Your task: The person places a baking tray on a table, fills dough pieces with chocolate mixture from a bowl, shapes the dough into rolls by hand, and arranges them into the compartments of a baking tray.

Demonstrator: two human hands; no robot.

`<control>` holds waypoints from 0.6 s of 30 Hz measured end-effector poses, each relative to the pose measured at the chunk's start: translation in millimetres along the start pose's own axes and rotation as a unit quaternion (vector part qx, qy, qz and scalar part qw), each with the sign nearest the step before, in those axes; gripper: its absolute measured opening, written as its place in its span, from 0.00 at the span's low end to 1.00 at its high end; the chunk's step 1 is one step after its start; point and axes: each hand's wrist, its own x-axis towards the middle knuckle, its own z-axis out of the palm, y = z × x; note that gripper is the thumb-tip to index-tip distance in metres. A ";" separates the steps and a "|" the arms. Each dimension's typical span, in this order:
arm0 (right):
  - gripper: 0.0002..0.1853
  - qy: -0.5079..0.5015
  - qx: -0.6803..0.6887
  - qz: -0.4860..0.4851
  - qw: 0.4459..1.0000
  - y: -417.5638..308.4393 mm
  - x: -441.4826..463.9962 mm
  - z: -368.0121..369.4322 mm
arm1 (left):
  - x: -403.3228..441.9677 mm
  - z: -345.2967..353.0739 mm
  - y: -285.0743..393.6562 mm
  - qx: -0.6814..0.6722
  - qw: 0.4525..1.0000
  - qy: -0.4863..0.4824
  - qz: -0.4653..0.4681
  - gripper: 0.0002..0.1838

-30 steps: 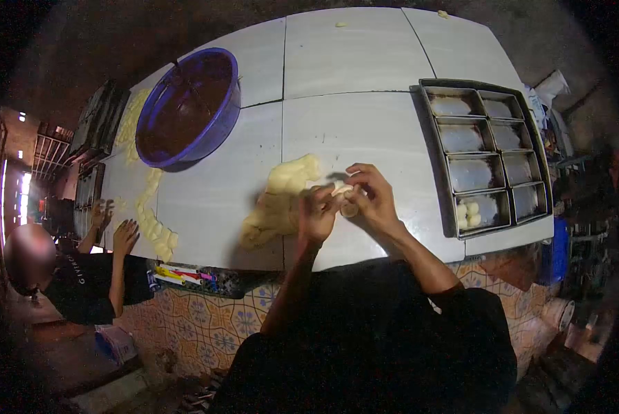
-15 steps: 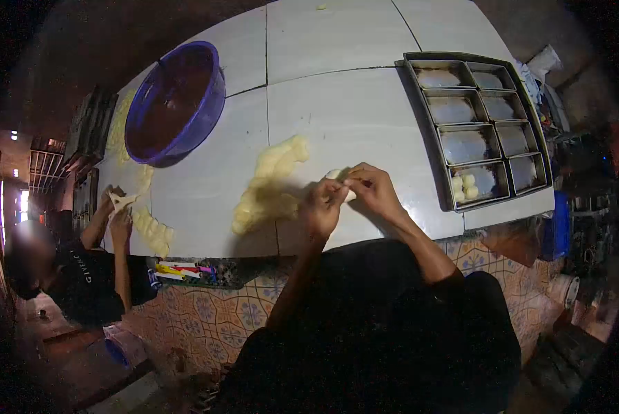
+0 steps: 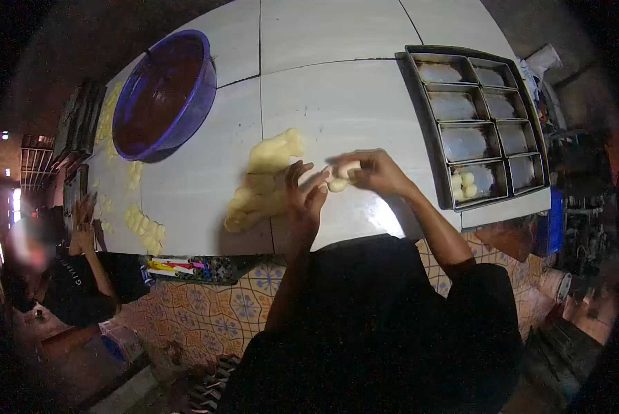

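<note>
Small pale dough pieces (image 3: 338, 183) are between my two hands, just above the white tabletop. My right hand (image 3: 373, 170) has its fingers closed on a dough piece. Fingers apart, my left hand (image 3: 305, 190) touches the left side of the dough with its fingertips; whether it grips any is unclear. Left of and partly behind my left hand lies a long heap of dough pieces (image 3: 275, 153). At the right stands a dark metal pan with eight compartments (image 3: 454, 163); dough balls (image 3: 463, 185) sit in its near left compartment.
A purple basin (image 3: 202, 103) with brown contents stands at the left of the white table (image 3: 337, 90). More dough (image 3: 144, 231) lies near the left edge, beside a co-worker's raised hands (image 3: 83, 221). A crate of colourful items (image 3: 185, 269) is below the table edge.
My hands have moved apart slightly from their pinch, and the dough between them shows more. The co-worker's hands no longer show the stretched dough. The view has shifted a little.
</note>
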 end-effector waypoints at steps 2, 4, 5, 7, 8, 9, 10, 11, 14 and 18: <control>0.20 0.002 -0.034 -0.025 0.999 40.9 33.1 -13.4 | 7.4 8.6 -19.8 0.049 0.999 -0.023 -0.006 0.34; 0.22 -0.068 -0.088 -0.053 0.992 57.5 45.2 -26.0 | 13.1 22.0 -24.0 0.005 0.997 -0.040 -0.064 0.41; 0.24 -0.053 -0.031 0.036 0.997 41.7 38.6 -21.3 | 15.6 23.1 -19.9 0.062 0.996 -0.057 -0.030 0.42; 0.25 0.018 -0.058 -0.033 0.998 59.1 38.1 -23.4 | 17.7 20.5 -12.8 0.126 0.988 -0.093 0.003 0.46; 0.25 0.031 -0.155 -0.066 0.985 44.0 31.6 -22.2 | 15.7 22.3 -12.5 0.132 0.987 -0.092 -0.002 0.48; 0.25 -0.005 -0.202 -0.063 0.977 43.5 27.4 -22.2 | 14.3 24.7 -12.8 0.138 0.986 -0.091 -0.005 0.49; 0.24 -0.038 -0.248 -0.063 0.966 43.5 24.7 -22.0 | 14.4 25.4 -12.4 0.137 0.986 -0.094 -0.006 0.50; 0.24 -0.068 -0.292 -0.064 0.952 42.1 22.1 -21.6 | 15.4 25.8 -10.7 0.135 0.986 -0.096 -0.008 0.51; 0.22 -0.046 -0.312 -0.144 0.938 43.0 21.2 -22.9 | 16.1 21.7 1.1 0.056 0.993 -0.100 -0.033 0.51; 0.28 -0.026 -0.467 -0.322 0.823 40.4 21.0 -15.4 | -8.5 21.0 -29.1 0.055 0.997 -0.020 -0.058 0.44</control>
